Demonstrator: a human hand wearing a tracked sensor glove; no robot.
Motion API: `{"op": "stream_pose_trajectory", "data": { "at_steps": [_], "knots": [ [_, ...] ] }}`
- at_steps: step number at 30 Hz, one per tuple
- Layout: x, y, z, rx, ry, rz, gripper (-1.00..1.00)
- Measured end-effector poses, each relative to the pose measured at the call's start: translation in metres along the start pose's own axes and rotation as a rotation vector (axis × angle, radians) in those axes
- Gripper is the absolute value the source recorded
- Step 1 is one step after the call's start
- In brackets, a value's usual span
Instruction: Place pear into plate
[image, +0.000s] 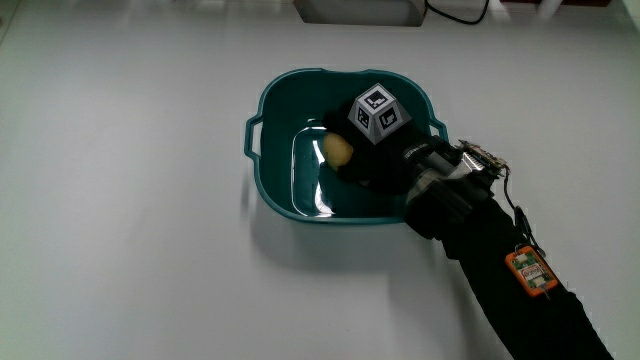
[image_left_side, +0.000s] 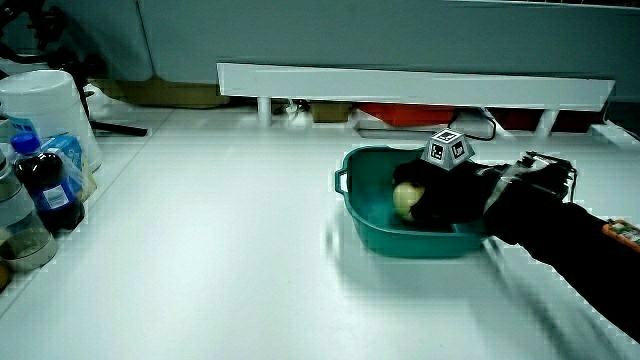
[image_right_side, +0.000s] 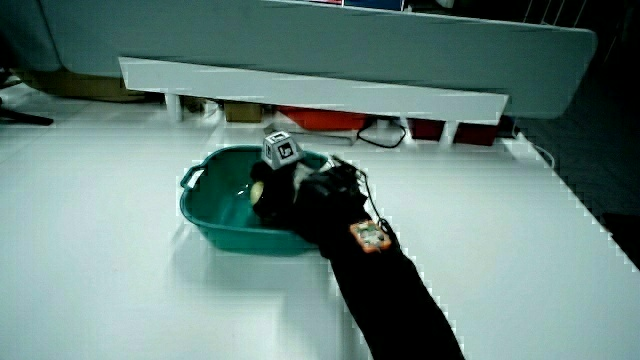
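Observation:
A teal basin-like plate (image: 268, 182) with small handles stands on the white table, also seen in both side views (image_left_side: 370, 232) (image_right_side: 205, 222). The hand (image: 372, 150) in its black glove, with the patterned cube (image: 379, 114) on its back, reaches down inside the plate. Its fingers are curled around a yellowish pear (image: 338, 150), which shows at the hand's tip above the plate's floor (image_left_side: 405, 197). In a side view the hand (image_right_side: 275, 195) hides most of the pear. The forearm (image: 500, 270) crosses the plate's rim nearer to the person.
A low white partition (image_left_side: 410, 85) runs along the table's edge farthest from the person. In a side view a white container (image_left_side: 45, 110) and bottles (image_left_side: 45, 185) stand at the table's edge, apart from the plate. A cable (image: 460, 14) lies near the partition.

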Motion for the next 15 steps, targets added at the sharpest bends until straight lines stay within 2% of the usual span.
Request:
{"op": "stream_pose_trajectory", "data": {
  "at_steps": [5,11,14,15],
  "knots": [
    [-0.0028,0.001,-0.0026,-0.011,-0.026,0.0,0.0],
    [-0.004,0.0007,-0.004,-0.044,-0.032,-0.011,-0.32],
    [-0.0035,0.0024,-0.0068,-0.084,-0.022,-0.011,-0.47],
    [-0.0031,0.0028,-0.0085,-0.097,-0.038,-0.02,-0.53]
  ]
}}
